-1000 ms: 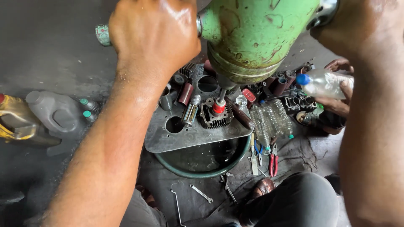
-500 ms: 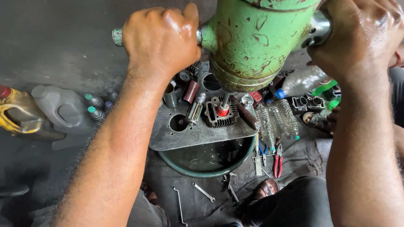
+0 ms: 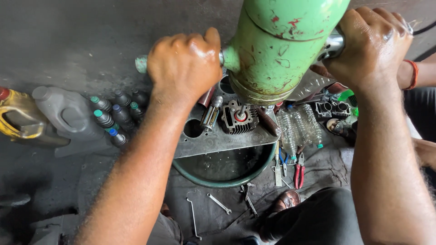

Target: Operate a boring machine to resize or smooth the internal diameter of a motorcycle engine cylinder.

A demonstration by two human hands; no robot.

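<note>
Two hands clamped on one green metal housing (image 3: 284, 50) at the top centre of the frame. Left hand (image 3: 184, 68) upper centre-left, fingers curled tight into a fist around a handle bar, green-capped bar end (image 3: 141, 64) poking out just left of the knuckles. Right hand (image 3: 370, 45) at the upper right, likewise closed hard around a shiny metal stub (image 3: 332, 45) on the housing's other side. Housing itself large, rounded, chipped with red and rust marks, raised well above the floor and hiding part of what lies under it.

Directly below, at frame centre: grey metal plate (image 3: 218, 140) with round holes, laid across a green basin (image 3: 218, 179) of dark liquid. On the plate, a finned engine cylinder (image 3: 240, 119) with a red centre, beside a chromed tube (image 3: 211, 113). Just right of the basin, clear plastic bottles (image 3: 297, 127) lying side by side, and red-handled pliers (image 3: 298, 174) below them. Loose spanners (image 3: 219, 203) on the dark cloth near the bottom centre. At the left of the frame, a grey jug (image 3: 68, 113), a yellow can (image 3: 16, 118) at the edge, and a cluster of small capped bottles (image 3: 113, 115) between jug and plate. Far right, another person's arm with a red wrist band (image 3: 412, 72). Brown shoe (image 3: 286, 199) at the lower centre-right.
</note>
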